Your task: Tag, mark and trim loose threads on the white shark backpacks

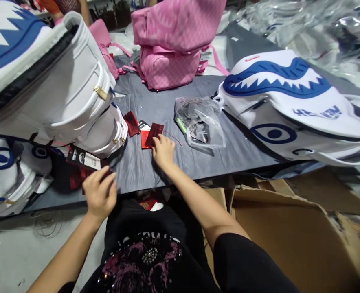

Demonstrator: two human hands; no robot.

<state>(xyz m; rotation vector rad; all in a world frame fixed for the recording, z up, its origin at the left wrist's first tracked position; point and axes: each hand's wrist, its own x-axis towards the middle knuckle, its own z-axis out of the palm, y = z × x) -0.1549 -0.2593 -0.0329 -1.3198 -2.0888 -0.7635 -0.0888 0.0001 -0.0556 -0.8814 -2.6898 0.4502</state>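
My right hand (164,152) pinches the edge of a dark red tag (154,132) with a thin red string trailing to the right. Under that tag lie a brighter red card and a black tag; another dark red tag (131,123) is just to their left. My left hand (99,193) has bent fingers with a gap at the thumb, and nothing shows between them. It is beside a black-and-white hang tag (86,158) and dark red tags by the stacked white backpacks (76,93). These bags have blue eye and teeth prints and gold zipper pulls.
Right of the tags lies a clear plastic bag (201,122) with small items inside. Pink backpacks (170,65) stand at the back; a white shark-print backpack (290,101) lies at right. An open cardboard box (284,228) stands below the table edge. Another person's arm shows top left.
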